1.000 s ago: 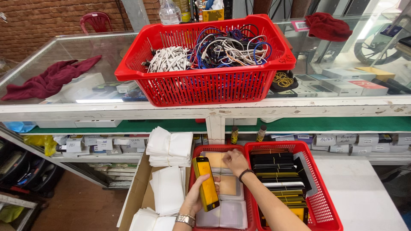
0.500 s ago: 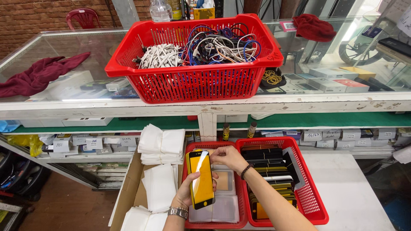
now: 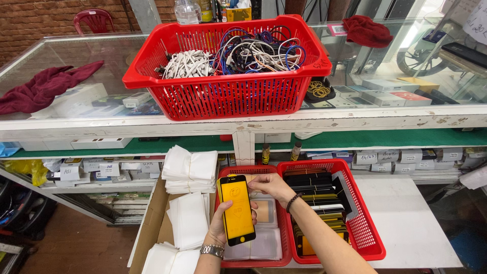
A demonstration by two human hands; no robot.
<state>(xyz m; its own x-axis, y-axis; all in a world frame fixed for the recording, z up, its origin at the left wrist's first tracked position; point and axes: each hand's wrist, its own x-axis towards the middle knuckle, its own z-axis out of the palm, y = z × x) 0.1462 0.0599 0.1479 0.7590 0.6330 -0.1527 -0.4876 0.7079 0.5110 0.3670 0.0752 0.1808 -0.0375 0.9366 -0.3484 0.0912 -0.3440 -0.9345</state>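
Left hand (image 3: 219, 228) grips a yellow-and-black phone screen protector (image 3: 237, 209), held upright and slightly tilted, thumb on its left long edge and fingertips (image 3: 253, 206) curling over the right edge. Right hand (image 3: 271, 185) is pinched on the protector's top right corner, fingers closed on that corner or on a tab there; can't tell which.

The protector sits between both hands, above the left red tray (image 3: 228, 261) that holds clear plastic cases (image 3: 269, 243). Just right of the right wrist, a second red tray (image 3: 365, 238) is packed with a row of black and yellow protectors (image 3: 317, 190). Left of the left hand, stacks of white sleeves (image 3: 188, 170) sit in a cardboard box (image 3: 149, 228). Both trays rest on a white surface (image 3: 411, 223). Well beyond the hands, up on the glass counter (image 3: 61, 56), a big red basket of cables (image 3: 228, 76).

Handling judgement: the piece looks thin, flat, stiff and very light, probably glass, so likely brittle if bent or dropped on a corner. The face is glossy, so likely slippery and quick to smudge. Best hold is by the long edges, as the left hand has it, with light pressure and no flexing; the corner pinch should stay gentle.
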